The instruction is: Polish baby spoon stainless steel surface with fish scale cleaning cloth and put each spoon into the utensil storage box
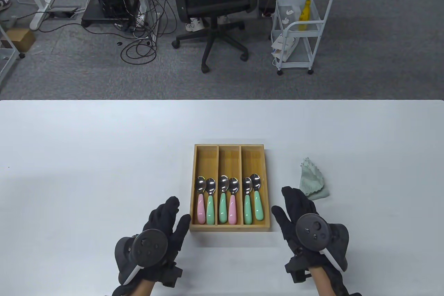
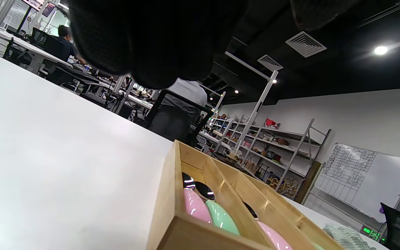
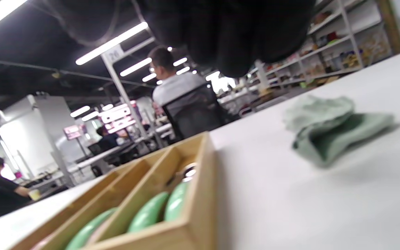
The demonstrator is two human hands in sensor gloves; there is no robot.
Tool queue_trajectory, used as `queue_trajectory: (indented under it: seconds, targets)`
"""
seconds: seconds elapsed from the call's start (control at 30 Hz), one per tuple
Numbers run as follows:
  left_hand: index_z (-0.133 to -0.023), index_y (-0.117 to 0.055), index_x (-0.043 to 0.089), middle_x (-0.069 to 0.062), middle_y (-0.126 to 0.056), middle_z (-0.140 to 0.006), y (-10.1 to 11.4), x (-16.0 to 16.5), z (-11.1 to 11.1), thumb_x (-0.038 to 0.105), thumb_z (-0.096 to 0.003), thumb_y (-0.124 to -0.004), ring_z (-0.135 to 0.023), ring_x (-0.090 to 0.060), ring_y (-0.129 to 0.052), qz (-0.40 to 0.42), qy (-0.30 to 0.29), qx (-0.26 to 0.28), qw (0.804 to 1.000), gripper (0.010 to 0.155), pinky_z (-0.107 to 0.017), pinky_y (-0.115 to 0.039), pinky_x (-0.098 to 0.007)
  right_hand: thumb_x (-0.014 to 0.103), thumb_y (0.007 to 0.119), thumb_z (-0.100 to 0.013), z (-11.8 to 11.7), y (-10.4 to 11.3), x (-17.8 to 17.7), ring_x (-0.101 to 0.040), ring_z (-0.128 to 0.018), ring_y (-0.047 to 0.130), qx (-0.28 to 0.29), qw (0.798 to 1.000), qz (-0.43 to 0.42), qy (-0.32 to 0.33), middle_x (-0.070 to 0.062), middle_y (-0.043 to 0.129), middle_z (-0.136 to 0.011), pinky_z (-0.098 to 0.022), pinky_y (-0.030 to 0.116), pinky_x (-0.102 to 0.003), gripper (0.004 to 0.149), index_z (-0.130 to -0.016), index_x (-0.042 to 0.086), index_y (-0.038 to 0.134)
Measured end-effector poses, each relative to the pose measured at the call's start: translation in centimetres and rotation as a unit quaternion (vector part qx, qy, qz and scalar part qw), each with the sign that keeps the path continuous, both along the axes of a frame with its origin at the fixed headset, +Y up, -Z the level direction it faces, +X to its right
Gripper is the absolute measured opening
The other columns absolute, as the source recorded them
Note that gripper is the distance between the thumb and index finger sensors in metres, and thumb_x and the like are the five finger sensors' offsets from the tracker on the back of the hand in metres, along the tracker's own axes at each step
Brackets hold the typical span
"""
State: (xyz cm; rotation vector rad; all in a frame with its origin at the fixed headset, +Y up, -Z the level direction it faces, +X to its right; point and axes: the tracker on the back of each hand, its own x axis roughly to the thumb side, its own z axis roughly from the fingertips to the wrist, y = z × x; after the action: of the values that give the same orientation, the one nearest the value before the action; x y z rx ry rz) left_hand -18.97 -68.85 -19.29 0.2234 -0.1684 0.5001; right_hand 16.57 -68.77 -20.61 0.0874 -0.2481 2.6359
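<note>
Beside the box (image 1: 230, 228), both hands (image 1: 165, 221) seemingly rest open, empty.

My left hand (image 1: 163, 226) sits at the lower left of the table view, fingers straight and holding nothing. My right hand (image 1: 300, 216) mirrors it at lower right, fingers relaxed and also holding nothing.
</note>
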Motion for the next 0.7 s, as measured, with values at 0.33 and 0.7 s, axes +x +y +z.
queue_trajectory:
  seconds: [0.33,0.7]
  targets:
    - [-0.109,-0.062,0.006,-0.02,-0.084,-0.097,0.5,0.6,0.6,0.053,-0.0572,-0.061,-0.084,-0.042,-0.091,0.002,-0.01,0.02,1.0,0.07,-0.065,-0.081,-0.058,0.052,0.062,-0.059,1.5,-0.7,0.3,-0.033,-0.094,0.08,0.048,0.996,-0.075,0.012,-0.013,0.066,-0.111,-0.072,0.071,-0.047,0.061,-0.109,0.017,0.058]
    - [-0.109,-0.062,0.006,-0.02,-0.083,-0.097,0.4,0.6,0.4,0.053,-0.0573,-0.061,-0.084,-0.042,-0.091,0.003,-0.01,0.01,1.0,0.07,-0.065,-0.081,-0.058,0.051,0.062,-0.059,1.6,-1.0,0.2,-0.034,-0.094,0.08,0.04,0.996,-0.078,0.032,-0.014,0.066,-0.111,-0.071,0.071,-0.049,0.061,-0.109,0.016,0.058]
